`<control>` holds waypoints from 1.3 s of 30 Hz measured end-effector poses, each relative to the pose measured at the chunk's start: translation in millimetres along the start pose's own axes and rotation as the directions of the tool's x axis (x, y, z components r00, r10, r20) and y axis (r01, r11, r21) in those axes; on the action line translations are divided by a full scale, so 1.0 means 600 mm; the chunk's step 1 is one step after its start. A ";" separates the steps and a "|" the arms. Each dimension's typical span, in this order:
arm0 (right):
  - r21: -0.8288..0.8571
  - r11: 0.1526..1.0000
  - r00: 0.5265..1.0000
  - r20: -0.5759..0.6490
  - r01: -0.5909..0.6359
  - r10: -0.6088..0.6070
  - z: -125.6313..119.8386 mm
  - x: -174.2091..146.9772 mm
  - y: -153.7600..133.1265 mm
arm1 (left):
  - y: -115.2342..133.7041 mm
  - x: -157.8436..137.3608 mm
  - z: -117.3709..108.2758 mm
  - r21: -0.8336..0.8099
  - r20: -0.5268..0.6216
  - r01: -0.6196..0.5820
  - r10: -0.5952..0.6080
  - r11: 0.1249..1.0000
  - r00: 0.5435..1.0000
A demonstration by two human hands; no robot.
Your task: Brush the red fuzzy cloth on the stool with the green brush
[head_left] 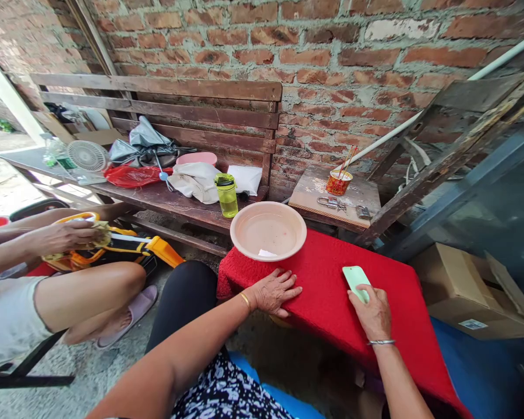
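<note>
My left hand [276, 292] lies flat on the red cloth [318, 291] at the near edge of a low table, fingers spread, holding nothing. Just beyond its fingertips stands a pale pink basin [240, 237] with a small white piece [267, 253] inside at the near side. Over the right part of the cloth, my right hand [372, 314] grips a mint-green phone [354, 276] by its lower end, thumb on one side and fingers on the other. The phone's flat green face is turned up; its underside is hidden.
A wooden bench [192, 212] holds a green bottle [226, 196], a white cloth bag [194, 181], a red plastic bag [135, 176] and a fan [87, 156]. Noodle cup [339, 184] and padlocks [363, 212] sit on a side table. Cardboard box [454, 297] at right; a seated person [87, 297] at left.
</note>
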State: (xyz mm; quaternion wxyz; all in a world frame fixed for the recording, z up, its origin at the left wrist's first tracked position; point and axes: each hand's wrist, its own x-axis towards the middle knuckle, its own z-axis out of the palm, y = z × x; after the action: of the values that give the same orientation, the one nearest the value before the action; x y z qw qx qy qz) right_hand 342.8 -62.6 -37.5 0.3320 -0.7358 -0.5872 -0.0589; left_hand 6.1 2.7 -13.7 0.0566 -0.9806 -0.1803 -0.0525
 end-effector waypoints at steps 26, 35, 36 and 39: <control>0.025 0.982 0.980 0.080 -0.186 0.183 -0.023 0.011 -0.007 | 0.002 0.001 -0.006 -0.062 0.017 0.017 -0.016 0.998 1.000; -0.093 0.794 0.799 -0.027 -0.600 0.601 -0.101 0.029 0.127 | 0.001 0.000 0.000 -0.065 -0.022 0.013 -0.014 0.998 1.000; -0.090 0.776 0.781 -0.048 -0.624 0.623 -0.105 0.029 0.133 | 0.001 0.000 0.001 -0.065 -0.025 0.012 -0.014 0.998 1.000; -0.045 0.814 0.814 -0.095 -0.579 0.573 -0.097 0.028 0.112 | 0.001 0.000 0.003 -0.063 -0.029 0.015 -0.017 0.998 0.999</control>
State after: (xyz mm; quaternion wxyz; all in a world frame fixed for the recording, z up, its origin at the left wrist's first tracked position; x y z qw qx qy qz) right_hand 426.5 -86.9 -12.7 0.3299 -0.8877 -0.3213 -0.0049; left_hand 6.3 2.6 -15.5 0.0282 -0.9795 -0.1854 -0.0729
